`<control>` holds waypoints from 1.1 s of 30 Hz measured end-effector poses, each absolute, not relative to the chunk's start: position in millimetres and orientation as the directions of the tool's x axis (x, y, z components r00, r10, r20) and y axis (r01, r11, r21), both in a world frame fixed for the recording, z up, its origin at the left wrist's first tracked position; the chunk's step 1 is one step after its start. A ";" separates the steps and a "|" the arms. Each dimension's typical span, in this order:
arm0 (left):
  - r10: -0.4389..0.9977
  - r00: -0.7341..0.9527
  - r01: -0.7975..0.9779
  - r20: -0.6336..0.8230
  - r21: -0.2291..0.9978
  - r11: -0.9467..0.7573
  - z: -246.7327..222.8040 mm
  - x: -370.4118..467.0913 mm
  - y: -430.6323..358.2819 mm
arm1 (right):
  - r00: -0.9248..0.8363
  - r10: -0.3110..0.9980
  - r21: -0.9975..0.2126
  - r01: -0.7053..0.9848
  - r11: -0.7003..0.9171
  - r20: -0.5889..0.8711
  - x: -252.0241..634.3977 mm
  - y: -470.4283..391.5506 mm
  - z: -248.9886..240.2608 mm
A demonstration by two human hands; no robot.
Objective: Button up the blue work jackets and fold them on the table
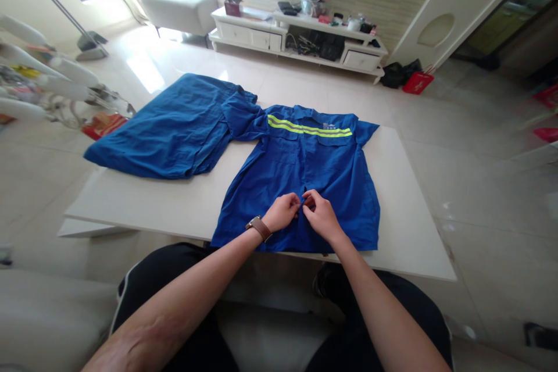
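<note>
A blue jacket (335, 168) with a yellow-green and grey stripe across its chest lies front up on the white table (410, 226), collar away from me. At its front opening, my left hand (283, 210), with a brown-strapped watch on the wrist, pinches the left edge of the fabric. My right hand (318, 212) is just beside it, thumb and fingers curled together on the other edge of the opening. The fingertips nearly meet. Another blue garment (174, 128) lies in a loose heap on the left, touching the jacket's sleeve.
Beyond the table stands a low white TV cabinet (248, 35) with small items on it. A pale seat (181, 9) is near the window. White rails with things on them are at the far left. A red bag (417, 82) and black bags rest on the floor.
</note>
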State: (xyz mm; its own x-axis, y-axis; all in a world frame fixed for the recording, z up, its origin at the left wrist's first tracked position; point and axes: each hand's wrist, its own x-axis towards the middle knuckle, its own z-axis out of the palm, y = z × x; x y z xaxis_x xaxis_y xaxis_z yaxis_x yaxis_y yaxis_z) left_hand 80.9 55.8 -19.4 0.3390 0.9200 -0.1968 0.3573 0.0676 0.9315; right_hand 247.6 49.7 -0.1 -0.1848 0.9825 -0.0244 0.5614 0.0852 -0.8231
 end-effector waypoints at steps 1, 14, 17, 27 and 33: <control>0.921 0.341 0.356 -0.187 0.933 0.058 -19.8 81.0 56.1 | -0.183 0.983 -0.824 0.561 0.085 -0.023 247.4 49.5 0.0; 0.959 0.258 0.346 -0.118 0.938 0.022 -17.0 81.3 57.5 | -0.120 0.993 -0.844 0.534 0.055 -0.011 246.9 49.7 2.8; 0.974 0.219 0.410 -0.054 0.911 -0.041 -13.9 81.3 56.6 | -0.083 0.996 -0.857 0.515 0.033 -0.011 247.1 50.7 2.1; 0.974 0.228 0.432 0.003 0.896 -0.104 -12.0 79.2 54.8 | -0.095 0.995 -0.884 0.467 0.011 -0.038 247.9 50.8 -3.4; 0.970 0.238 0.374 -0.043 0.926 -0.051 -7.1 78.2 55.4 | -0.122 0.992 -0.897 0.441 0.036 -0.020 248.9 52.1 -7.5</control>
